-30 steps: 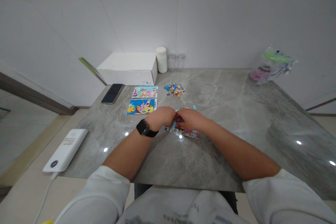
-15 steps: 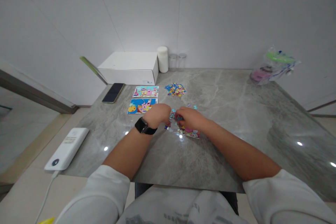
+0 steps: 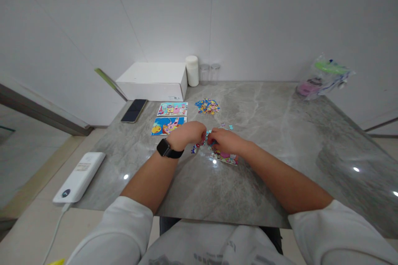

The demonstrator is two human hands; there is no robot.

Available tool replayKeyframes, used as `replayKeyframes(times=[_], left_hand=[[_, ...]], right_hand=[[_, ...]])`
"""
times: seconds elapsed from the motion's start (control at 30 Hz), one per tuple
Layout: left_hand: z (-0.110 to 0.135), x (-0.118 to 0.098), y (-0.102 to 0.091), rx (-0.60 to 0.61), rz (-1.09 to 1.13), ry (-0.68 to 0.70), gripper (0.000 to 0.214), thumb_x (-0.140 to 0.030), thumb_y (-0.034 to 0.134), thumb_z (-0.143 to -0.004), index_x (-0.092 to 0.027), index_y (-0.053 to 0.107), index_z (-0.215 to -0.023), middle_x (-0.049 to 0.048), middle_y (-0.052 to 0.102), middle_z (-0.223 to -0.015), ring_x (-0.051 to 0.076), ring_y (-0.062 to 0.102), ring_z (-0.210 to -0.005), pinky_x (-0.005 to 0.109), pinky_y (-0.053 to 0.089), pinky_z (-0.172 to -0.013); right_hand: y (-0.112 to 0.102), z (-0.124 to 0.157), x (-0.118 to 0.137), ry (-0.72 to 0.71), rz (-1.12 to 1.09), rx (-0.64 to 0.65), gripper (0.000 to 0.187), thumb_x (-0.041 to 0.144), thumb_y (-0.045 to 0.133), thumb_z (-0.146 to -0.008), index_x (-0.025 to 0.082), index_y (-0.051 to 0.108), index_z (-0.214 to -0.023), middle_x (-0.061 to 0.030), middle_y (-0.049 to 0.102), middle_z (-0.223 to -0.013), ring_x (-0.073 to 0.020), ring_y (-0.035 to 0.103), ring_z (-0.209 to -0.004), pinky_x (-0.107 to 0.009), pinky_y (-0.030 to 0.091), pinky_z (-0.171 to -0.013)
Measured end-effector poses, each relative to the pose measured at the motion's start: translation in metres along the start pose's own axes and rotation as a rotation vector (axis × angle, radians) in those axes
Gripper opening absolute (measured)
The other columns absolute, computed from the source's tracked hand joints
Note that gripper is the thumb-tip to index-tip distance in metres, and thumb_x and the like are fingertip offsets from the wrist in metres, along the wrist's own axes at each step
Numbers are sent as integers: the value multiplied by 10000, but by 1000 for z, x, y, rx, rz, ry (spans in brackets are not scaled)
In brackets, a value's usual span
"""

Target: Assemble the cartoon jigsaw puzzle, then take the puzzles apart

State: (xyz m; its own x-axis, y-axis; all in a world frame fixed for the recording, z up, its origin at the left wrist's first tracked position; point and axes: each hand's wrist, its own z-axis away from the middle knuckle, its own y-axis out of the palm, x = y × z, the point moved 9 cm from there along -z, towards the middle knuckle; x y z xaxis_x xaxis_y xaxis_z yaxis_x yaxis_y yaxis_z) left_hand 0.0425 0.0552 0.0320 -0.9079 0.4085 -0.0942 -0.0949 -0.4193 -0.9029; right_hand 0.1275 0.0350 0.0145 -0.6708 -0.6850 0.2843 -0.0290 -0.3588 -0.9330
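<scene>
A colourful cardboard jigsaw section (image 3: 225, 157) is lying on the grey marbled desk (image 3: 264, 120), partly under the right hand (image 3: 227, 140); the left hand (image 3: 189, 133) is curling beside it. Whether either is gripping pieces, I cannot tell. A clear plastic bag (image 3: 332, 84) is holding a pink-and-green item (image 3: 308, 87).

No word, number or brand is coming through legibly. At the lower left of the frame, a white power bank (image 3: 81, 179) is carrying several short lines of brown print (image 3: 83, 164), too small for reading; near its lower end, a round dark window (image 3: 66, 193) is showing an indistinct pale mark. Left of the upper centre, a white box (image 3: 149, 90) is bearing a small printed mark (image 3: 174, 97) at the lower right of its front face, its details blurring together. At the bottom centre, a light shirt (image 3: 186, 236) is displaying grey print (image 3: 207, 258), its shapes not resolving into letters.
</scene>
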Motion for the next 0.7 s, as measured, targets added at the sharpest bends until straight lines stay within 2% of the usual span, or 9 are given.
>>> replayKeyframes(times=[0.1, 0.23, 0.3, 0.4, 0.47, 0.53, 0.63, 0.7], left_hand=[[3, -1, -11, -66, 29, 39, 278, -223, 648, -892, -242, 811, -1117, 85, 801, -1094, 231, 728, -983, 295, 524, -839], [4, -3, -16, -102, 36, 53, 293, -253, 702, -886, -246, 797, -1163, 84, 784, -1155, 231, 710, -1046, 291, 510, -876], [3, -2, -15, -99, 41, 39, 284, -256, 724, -859, -237, 805, -1131, 85, 784, -1135, 235, 712, -1024, 295, 508, -859], [1, -5, -8, -45, 71, 39, 197, -280, 746, -831, -225, 817, -1006, 67, 792, -988, 221, 711, -897, 293, 496, -790], [0, -14, -3, -11, 104, 93, 162, -301, 759, -829, -219, 810, -959, 48, 786, -920, 202, 695, -827, 283, 476, -740], [-1, -29, 2, 12, 138, 181, 205, -331, 790, -815, -212, 793, -981, 36, 784, -936, 191, 683, -810, 273, 456, -706], [-1, -51, 9, 10, 160, 295, 384, -394, 839, -773, -204, 751, -1095, 45, 777, -1032, 202, 682, -851, 274, 458, -707], [0, -62, 11, -26, 158, 334, 532, -415, 854, -755, -207, 696, -1219, 62, 761, -1122, 221, 688, -912, 286, 476, -743]], right_hand=[[-1, 0, 0, 7, 6, 4, 194, 177, 703, -873, 200, 765, -1055, -101, 723, -1144, -240, 671, -1070, -265, 442, -846], [-1, -1, -6, 47, -9, 22, 196, 166, 655, -901, 208, 752, -1067, -75, 766, -1066, -219, 689, -1012, -259, 433, -815], [-5, -1, -11, 67, -28, 0, 219, 174, 649, -917, 209, 743, -1112, -66, 775, -1064, -213, 693, -1004, -259, 435, -814], [-14, 0, -22, 112, -29, -58, 230, 172, 621, -945, 210, 745, -1135, -71, 769, -1110, -211, 688, -1034, -262, 443, -844], [-23, 2, -33, 160, -11, -107, 262, 165, 606, -955, 209, 743, -1175, -91, 750, -1177, -220, 675, -1092, -270, 448, -890], [-32, 6, -46, 209, 6, -151, 289, 171, 613, -958, 203, 732, -1219, -106, 736, -1219, -230, 662, -1132, -282, 448, -924], [-44, 16, -63, 260, 27, -144, 268, 214, 640, -962, 196, 734, -1212, -94, 758, -1168, -227, 678, -1070, -287, 455, -881], [-50, 25, -71, 271, 39, -91, 231, 233, 656, -955, 200, 753, -1162, -77, 779, -1111, -217, 693, -1003, -278, 452, -816]])
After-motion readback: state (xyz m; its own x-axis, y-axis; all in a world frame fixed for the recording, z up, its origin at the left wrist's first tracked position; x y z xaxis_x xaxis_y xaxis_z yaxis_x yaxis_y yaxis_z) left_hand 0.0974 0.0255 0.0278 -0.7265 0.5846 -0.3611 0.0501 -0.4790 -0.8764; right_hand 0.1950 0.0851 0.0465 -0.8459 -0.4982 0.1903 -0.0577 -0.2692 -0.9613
